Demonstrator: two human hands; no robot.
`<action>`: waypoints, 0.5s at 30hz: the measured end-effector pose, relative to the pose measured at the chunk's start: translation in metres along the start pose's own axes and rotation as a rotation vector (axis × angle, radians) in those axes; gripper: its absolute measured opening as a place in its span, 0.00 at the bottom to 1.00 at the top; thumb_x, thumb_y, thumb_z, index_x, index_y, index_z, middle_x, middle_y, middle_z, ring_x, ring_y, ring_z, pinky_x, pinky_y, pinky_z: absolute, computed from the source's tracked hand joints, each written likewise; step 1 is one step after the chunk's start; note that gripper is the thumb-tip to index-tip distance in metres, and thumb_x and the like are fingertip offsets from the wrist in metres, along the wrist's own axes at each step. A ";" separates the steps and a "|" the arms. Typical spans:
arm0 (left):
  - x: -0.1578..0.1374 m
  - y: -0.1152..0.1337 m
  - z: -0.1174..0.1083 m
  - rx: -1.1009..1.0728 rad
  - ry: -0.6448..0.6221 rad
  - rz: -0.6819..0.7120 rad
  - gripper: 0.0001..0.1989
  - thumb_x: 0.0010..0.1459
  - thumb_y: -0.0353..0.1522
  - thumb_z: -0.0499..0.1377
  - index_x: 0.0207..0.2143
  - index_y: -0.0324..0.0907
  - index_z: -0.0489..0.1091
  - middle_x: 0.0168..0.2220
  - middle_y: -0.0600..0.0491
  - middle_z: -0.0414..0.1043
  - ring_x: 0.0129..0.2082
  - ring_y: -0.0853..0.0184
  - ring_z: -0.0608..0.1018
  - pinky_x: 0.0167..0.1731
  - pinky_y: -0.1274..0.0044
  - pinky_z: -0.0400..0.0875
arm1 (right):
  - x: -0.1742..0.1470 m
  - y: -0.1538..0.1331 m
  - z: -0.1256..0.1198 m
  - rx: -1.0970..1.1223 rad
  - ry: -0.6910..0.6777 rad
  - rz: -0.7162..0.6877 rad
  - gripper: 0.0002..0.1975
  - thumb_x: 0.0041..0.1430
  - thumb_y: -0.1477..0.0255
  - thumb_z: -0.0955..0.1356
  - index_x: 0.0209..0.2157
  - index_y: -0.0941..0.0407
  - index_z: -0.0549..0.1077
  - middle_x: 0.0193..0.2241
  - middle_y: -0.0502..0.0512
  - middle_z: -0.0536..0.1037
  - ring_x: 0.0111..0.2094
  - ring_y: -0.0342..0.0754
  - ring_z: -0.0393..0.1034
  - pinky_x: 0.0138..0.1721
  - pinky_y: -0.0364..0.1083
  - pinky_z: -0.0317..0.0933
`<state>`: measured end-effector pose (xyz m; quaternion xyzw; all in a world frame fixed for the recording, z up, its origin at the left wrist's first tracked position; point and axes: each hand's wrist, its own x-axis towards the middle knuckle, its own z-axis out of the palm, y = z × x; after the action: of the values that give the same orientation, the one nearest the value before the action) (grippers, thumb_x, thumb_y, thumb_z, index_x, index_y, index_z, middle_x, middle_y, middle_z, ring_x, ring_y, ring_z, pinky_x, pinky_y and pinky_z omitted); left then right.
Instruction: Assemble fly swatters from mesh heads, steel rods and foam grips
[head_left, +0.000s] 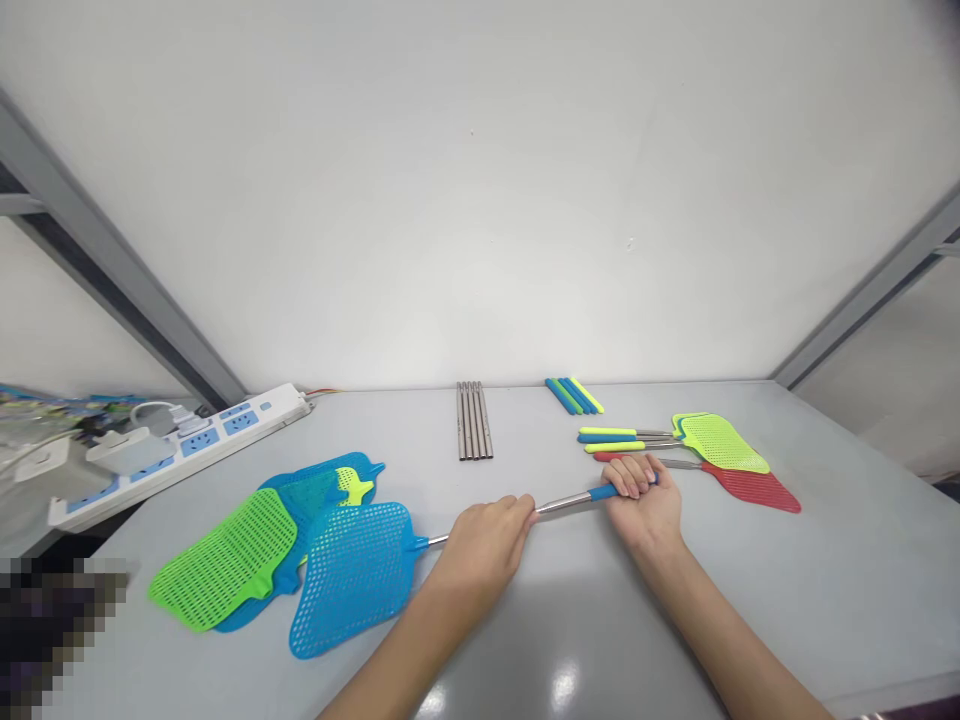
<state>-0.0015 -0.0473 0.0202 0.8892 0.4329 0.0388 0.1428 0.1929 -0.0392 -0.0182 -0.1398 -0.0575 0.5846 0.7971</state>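
A blue fly swatter [352,580] with a perforated head and metal rod lies across both my hands. My left hand [491,535] is closed around its rod, near the middle. My right hand [641,495] wraps round the blue handle at the other end. To the left of the swatter's head are loose swatter heads: a green one [229,560], blue ones [315,490] and a yellow one [352,485], overlapping. Beyond my right hand lie several swatters with handles on, including a yellow swatter [724,443] and a red swatter [757,490].
Several metal rods [474,420] lie side by side near the wall. Right of them is a row of blue, green and yellow handles [574,395]. A white power strip [255,425] with plugged-in adapters runs along the left edge of the grey table [840,560].
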 end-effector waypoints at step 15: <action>0.003 0.001 0.015 -0.063 0.073 0.045 0.15 0.59 0.33 0.37 0.28 0.42 0.59 0.27 0.57 0.67 0.25 0.71 0.69 0.24 0.80 0.58 | -0.002 0.003 0.000 -0.024 0.037 -0.039 0.14 0.47 0.75 0.59 0.15 0.56 0.47 0.09 0.41 0.45 0.10 0.36 0.41 0.11 0.38 0.43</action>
<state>0.0038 -0.0491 0.0064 0.8919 0.4160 0.0879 0.1541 0.1897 -0.0407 -0.0185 -0.1589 -0.0527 0.5655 0.8076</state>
